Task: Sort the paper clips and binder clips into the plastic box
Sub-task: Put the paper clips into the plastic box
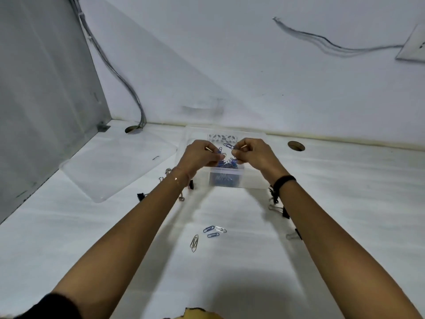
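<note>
A clear plastic box (250, 180) stands at the back of the white table with a heap of blue paper clips (224, 179) inside. Both hands hover over it. My left hand (200, 156) pinches blue paper clips between its fingers, and my right hand (255, 154) pinches more of them, a blue clip (228, 145) sticking out between the two hands. Several loose paper clips (212, 231) lie on the table nearer to me, with one metal clip (194, 243) beside them. Black binder clips lie left (140, 196) and right (285, 212) of my forearms.
The box's clear lid (110, 166) lies flat to the left. A grey panel (41, 93) closes the left side, with cables running down into a table hole (133, 129). Another hole (296, 146) sits right of the box. The wall stands just behind.
</note>
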